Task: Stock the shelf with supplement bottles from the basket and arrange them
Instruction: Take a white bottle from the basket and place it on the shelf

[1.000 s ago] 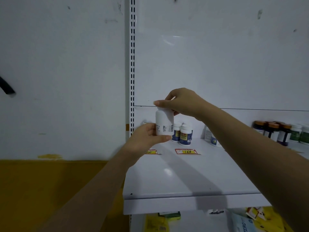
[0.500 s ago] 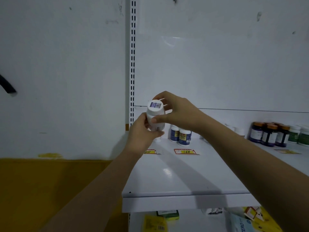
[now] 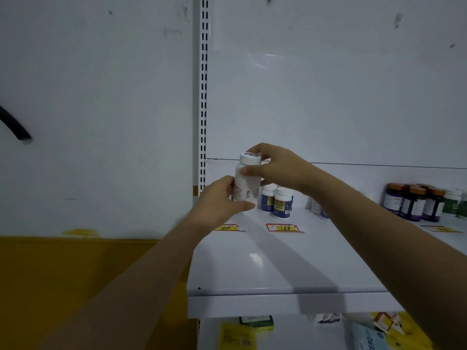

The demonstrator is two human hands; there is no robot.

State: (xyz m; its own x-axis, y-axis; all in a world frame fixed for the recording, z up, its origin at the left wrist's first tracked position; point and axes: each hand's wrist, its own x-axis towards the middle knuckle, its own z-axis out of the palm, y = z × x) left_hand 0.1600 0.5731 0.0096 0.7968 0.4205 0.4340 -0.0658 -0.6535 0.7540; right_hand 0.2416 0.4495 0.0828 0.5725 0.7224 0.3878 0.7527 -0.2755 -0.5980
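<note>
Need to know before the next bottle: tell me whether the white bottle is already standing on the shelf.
No, the white bottle is held above the shelf between the left hand and right hand.

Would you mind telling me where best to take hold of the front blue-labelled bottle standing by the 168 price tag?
Probably by the white cap or upper body of the front blue-labelled bottle, coming from above and the front. It stands upright, with a twin bottle close behind-left, so its sides there are crowded; its top and front face are free.
</note>
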